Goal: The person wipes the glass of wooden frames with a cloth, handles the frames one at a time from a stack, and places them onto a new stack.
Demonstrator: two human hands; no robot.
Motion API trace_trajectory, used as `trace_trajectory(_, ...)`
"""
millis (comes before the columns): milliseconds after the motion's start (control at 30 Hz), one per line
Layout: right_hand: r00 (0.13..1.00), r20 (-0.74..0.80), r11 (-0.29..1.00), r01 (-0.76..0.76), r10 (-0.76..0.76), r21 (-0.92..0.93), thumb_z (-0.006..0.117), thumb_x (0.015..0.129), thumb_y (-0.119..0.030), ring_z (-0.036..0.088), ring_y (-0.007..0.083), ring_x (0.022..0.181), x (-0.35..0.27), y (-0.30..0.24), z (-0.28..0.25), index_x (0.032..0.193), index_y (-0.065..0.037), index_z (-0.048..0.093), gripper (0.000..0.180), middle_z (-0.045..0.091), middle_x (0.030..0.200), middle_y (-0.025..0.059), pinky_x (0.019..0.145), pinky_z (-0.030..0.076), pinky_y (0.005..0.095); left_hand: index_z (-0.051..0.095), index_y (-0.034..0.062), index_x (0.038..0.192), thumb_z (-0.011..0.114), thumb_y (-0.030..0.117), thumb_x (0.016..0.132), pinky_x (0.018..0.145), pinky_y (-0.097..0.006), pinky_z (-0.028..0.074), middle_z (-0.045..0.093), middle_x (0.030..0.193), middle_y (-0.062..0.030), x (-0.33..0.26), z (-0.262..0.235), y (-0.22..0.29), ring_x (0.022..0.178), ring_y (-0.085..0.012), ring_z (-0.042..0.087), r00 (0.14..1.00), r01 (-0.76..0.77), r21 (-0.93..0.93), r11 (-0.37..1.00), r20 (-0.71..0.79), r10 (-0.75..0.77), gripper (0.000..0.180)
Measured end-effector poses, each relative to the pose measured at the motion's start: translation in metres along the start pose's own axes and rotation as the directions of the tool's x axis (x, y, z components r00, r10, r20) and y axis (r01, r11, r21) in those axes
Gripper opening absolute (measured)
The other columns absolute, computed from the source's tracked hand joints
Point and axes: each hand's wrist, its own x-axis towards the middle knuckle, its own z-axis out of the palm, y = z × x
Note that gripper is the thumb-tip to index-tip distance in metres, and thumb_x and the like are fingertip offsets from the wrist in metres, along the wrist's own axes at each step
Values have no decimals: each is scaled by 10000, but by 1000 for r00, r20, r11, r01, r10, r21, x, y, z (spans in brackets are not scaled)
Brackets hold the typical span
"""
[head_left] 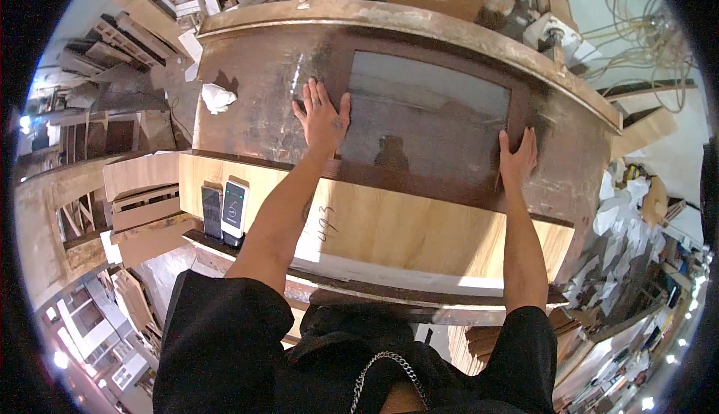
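Two phones standing upright side by side on the pale plywood board (389, 227), at its left end, just left of the left forearm: a dark phone (212, 210) with a dim screen, and touching its right side a white phone (234, 209) with a lit whitish screen (dark round mark in the middle). Handwritten marking (323, 223) on the board beside the forearm
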Motion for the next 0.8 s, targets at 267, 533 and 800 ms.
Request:
trace_trajectory(267, 976, 166, 792, -214, 144, 571, 578, 830, -577, 296, 327, 1342, 19, -5, -8, 1405, 1, 328, 853, 302, 1468, 177, 1093, 224, 456, 317, -68, 1362, 462, 465, 900, 1081, -599, 108, 237, 1477, -221, 7, 21, -5, 1395, -322, 173, 982, 180, -177, 968, 83, -168, 720)
trace_trajectory(533, 872, 310, -160, -269, 379, 950, 552, 913, -373, 439, 225, 1188, 21, -6, -96, 1238, -5, 493, 495, 513, 1243, 115, 1043, 293, 371, 555, -57, 1151, 460, 508, 918, 947, -389, 387, 578, 1144, -173, 43, -84, -2, 1020, -299, 546, 668, 465, -702, -540, 678, -307, 619)
trace_trajectory(800, 918, 59, -295, -186, -392, 937, 467, 944, -412, 335, 304, 1328, -107, -98, -357, 1459, -108, 216, 649, 276, 1463, 181, 1035, 378, 460, 300, -29, 1391, 475, 395, 917, 1086, -550, 262, 312, 1437, -216, -42, -360, -40, 1335, -336, 313, 941, 146, -683, -716, -127, 313, 660)
